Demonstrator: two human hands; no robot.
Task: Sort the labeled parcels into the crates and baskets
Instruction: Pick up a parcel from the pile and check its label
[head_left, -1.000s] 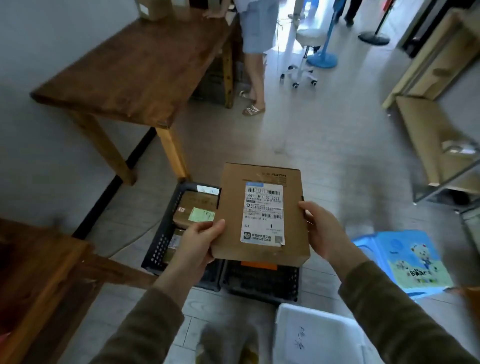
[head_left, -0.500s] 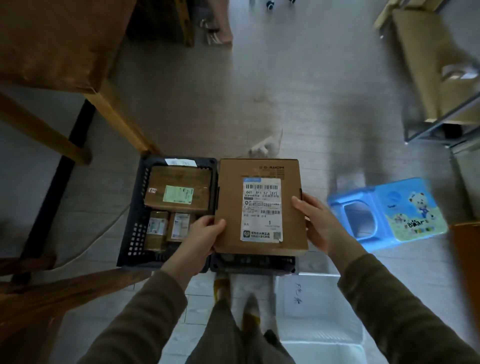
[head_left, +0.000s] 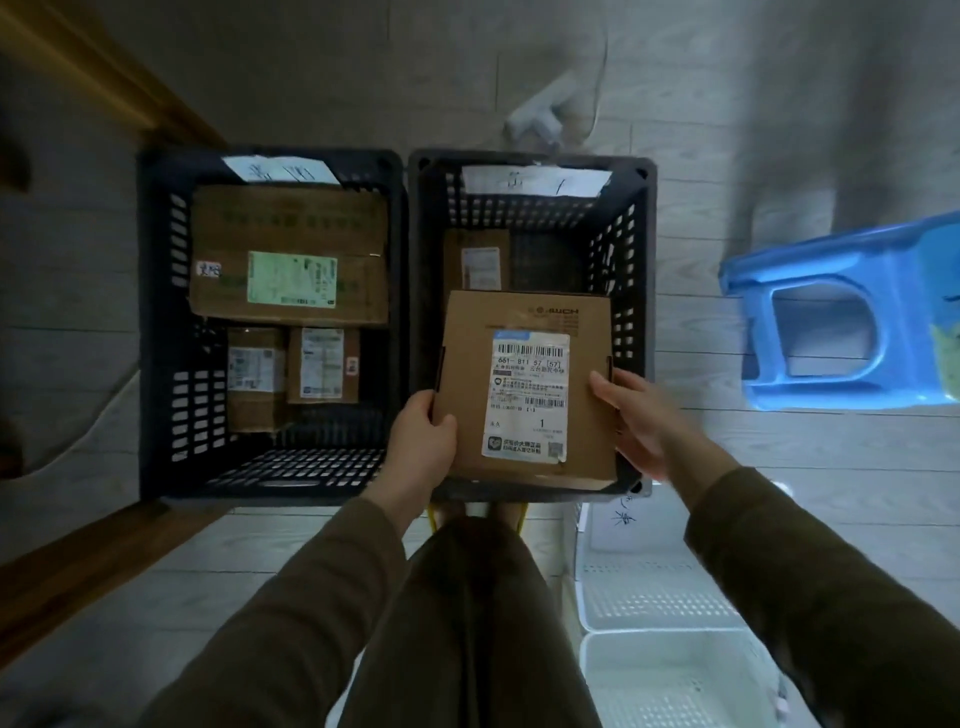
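Holding cardboard parcel (head_left: 527, 387) over near half of right crate (head_left: 631, 270), both hands gripping: left hand (head_left: 423, 449) on near-left corner, right hand (head_left: 636, 421) along right edge. Am judging drop not yet done. Right crate showing one small parcel (head_left: 475, 265) at far end; left crate (head_left: 156, 322) showing three parcels. White baskets (head_left: 670, 639) near right looking empty. Remaining stock out of view.
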